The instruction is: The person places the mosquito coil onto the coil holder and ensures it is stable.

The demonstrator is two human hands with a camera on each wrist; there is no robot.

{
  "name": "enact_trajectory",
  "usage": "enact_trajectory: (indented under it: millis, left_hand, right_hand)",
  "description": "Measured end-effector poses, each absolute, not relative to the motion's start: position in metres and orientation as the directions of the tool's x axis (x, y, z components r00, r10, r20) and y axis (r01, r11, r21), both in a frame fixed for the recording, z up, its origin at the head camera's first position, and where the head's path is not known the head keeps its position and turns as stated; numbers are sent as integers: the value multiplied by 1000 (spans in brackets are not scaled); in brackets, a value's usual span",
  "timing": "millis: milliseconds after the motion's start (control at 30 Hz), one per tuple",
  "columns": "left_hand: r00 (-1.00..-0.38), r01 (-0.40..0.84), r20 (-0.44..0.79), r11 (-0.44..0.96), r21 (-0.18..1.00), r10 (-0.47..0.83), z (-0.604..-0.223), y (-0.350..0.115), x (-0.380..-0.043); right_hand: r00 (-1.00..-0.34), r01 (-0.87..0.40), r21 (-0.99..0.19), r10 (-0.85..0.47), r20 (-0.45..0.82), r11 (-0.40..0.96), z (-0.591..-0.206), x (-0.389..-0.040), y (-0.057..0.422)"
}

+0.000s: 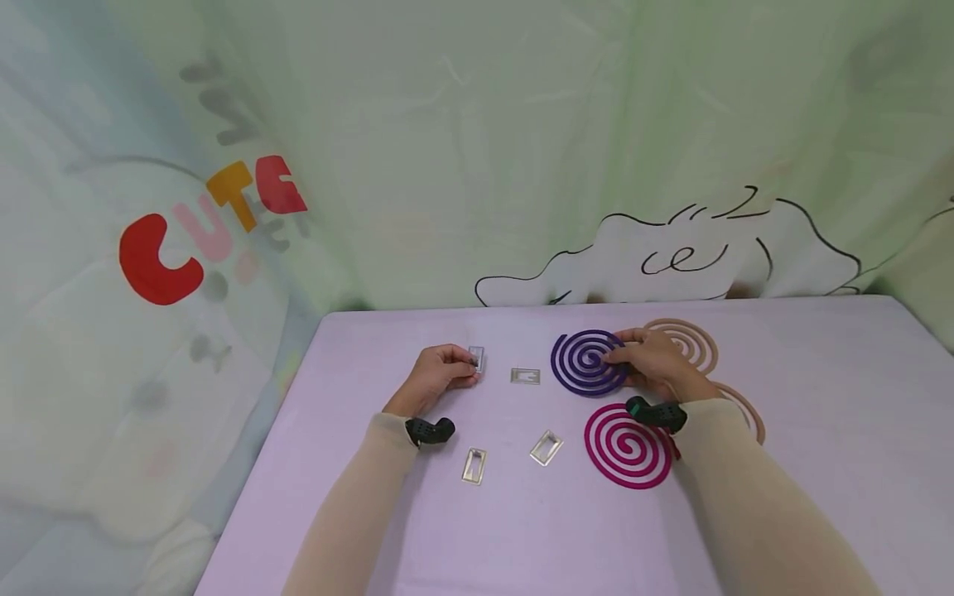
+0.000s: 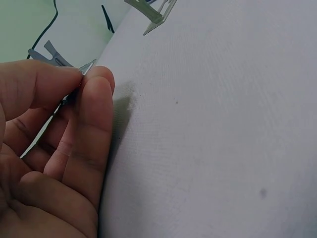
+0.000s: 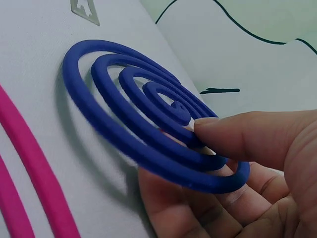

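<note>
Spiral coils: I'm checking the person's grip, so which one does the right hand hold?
The blue-purple coil, pinched in the right hand; the pink coil lies flat on the table, and the other visible coils are tan.

We are extending the left hand (image 1: 438, 372) and the right hand (image 1: 659, 360) forward, well apart, both pinching.

Lilac tabletop (image 1: 522, 538), pale green backdrop (image 1: 447, 165) right behind it. Backdrop's left side has red C (image 1: 140, 261), pink U (image 1: 216, 250), orange T (image 1: 235, 194). Lower right: white shape (image 1: 671, 283), black outline.
</note>
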State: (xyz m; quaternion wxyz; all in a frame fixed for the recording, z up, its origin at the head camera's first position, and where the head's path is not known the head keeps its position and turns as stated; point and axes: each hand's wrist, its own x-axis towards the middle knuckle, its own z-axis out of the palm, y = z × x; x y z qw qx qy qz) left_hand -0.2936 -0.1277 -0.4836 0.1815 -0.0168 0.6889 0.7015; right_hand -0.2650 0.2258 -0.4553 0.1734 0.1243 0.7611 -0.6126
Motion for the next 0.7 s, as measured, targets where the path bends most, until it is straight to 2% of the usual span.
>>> enact_trajectory:
  millis: [700]
  left_hand:
    - [-913,-289,-282,23,957,294,-481,-124,-295]
  right_hand:
    - [-922,368,-922,-81,-378,118,-445,-261,216]
